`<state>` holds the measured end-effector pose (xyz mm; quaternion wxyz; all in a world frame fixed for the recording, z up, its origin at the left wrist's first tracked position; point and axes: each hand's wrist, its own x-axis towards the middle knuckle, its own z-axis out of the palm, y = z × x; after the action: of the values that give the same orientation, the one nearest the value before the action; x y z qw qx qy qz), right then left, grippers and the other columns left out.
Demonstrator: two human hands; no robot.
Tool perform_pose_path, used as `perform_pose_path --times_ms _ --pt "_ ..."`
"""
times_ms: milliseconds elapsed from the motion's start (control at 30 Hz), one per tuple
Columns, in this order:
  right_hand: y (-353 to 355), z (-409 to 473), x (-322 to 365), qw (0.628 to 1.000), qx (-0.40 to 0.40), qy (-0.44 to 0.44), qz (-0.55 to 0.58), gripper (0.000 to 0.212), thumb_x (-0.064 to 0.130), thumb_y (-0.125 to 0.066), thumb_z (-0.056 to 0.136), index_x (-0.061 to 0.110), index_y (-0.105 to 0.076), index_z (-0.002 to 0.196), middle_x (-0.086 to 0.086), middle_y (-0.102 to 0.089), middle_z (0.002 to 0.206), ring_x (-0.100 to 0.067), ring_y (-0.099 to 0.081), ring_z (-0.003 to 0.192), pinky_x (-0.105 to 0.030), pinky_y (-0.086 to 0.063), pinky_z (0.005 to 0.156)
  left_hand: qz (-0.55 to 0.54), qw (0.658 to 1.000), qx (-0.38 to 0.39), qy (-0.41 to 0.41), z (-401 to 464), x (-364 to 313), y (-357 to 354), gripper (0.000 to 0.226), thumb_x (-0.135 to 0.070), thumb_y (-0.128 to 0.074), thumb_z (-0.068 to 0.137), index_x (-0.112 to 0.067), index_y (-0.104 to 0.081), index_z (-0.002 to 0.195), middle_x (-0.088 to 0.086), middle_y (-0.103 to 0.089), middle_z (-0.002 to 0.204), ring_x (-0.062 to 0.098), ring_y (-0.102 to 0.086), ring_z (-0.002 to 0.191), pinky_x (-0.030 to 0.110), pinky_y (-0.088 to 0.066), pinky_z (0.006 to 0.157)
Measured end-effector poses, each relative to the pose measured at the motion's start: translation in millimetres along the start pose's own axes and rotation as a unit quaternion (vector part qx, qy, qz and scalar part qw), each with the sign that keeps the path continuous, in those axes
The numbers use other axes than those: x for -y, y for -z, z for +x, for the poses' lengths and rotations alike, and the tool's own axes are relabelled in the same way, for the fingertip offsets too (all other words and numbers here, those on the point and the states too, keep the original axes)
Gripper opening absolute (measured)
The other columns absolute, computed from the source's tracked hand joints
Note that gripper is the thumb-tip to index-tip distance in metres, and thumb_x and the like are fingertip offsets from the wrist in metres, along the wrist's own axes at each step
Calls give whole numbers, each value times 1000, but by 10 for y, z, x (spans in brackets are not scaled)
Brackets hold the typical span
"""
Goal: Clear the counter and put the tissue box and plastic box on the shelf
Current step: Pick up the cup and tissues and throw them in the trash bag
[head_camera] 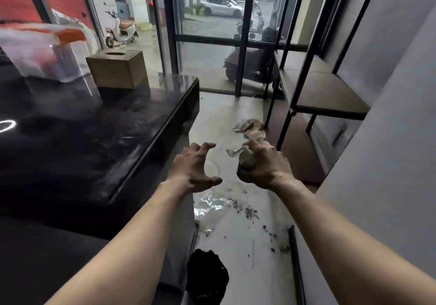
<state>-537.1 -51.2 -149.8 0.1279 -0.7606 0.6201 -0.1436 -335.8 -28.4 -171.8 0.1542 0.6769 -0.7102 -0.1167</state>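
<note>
A wooden tissue box (118, 69) stands at the far end of the black counter (70, 139). To its left sits a clear plastic box (44, 54) with an orange lid clip. My left hand (194, 168) hovers past the counter's right edge, fingers spread, just above a clear plastic cup (213, 169); whether it touches the cup is unclear. My right hand (264, 163) is shut on crumpled paper trash (245, 156). The black metal shelf (330, 92) stands at the right, its boards bare.
More crumpled paper (250, 125) lies on the pale floor near the shelf leg. A clear plastic wrapper (210, 208) and dark crumbs (245, 210) litter the floor below my hands. A black bag (207, 276) sits at the counter's foot. Glass doors stand ahead.
</note>
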Motion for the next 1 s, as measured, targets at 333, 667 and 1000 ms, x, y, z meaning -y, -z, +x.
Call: perform_pose_path --times_ms 333,667,1000 --pt "-1820 295 -668 994 86 -72 14 56 39 -69 81 33 -52 134 -11 -60 123 -44 -67 99 -43 -53 81 -17 993 90 68 191 787 -1657 93 -56 -73 66 -37 -32 148 3 -50 138 27 -49 125 46 -39 105" --pt "-3675 38 -1638 971 210 -114 22 57 37 -70 83 36 -50 137 -5 -59 123 -39 -67 100 -34 -38 69 -8 974 174 146 -101 1272 -3798 96 -60 -67 66 -36 -28 151 -1 -49 136 24 -47 123 41 -39 104" --pt "-4843 -143 -2310 956 270 -117 10 61 36 -70 85 38 -47 142 -3 -57 127 -40 -69 97 -40 -50 74 30 959 216 180 -225 1656 -5306 107 -63 -71 67 -33 -19 156 0 -41 147 23 -40 134 38 -32 112"
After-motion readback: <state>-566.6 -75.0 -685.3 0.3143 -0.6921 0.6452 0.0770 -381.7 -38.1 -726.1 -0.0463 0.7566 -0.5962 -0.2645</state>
